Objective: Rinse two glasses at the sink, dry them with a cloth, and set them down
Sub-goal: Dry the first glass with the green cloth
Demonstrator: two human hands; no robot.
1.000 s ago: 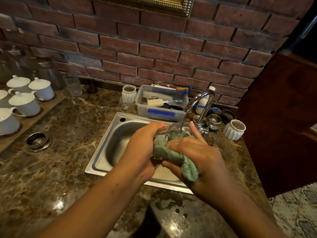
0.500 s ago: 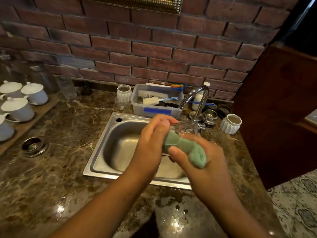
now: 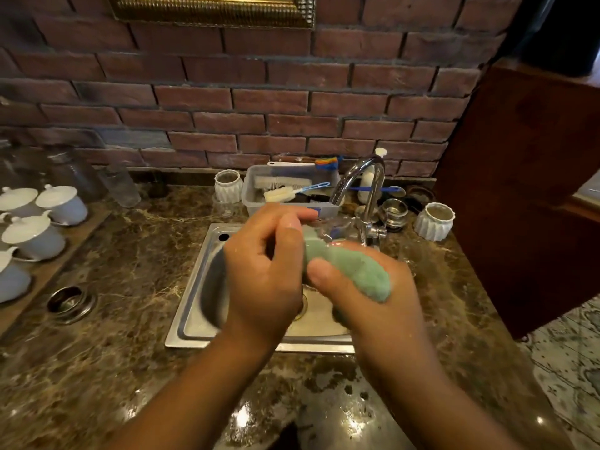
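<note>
Over the steel sink, my left hand grips a clear glass, of which only the far part shows past my fingers. My right hand is closed on a green cloth that is pressed against the glass. Both hands touch at the middle of the basin. A second clear glass stands on the counter at the back left, near the brick wall.
The chrome tap arches just behind my hands. A plastic tub with brushes sits behind the sink, flanked by white ribbed pots. White lidded cups line a wooden board on the left. A wooden door stands on the right.
My hands, the glass and the cloth have risen slightly towards the tap. The cloth has been bunched tighter and turned around the glass.
</note>
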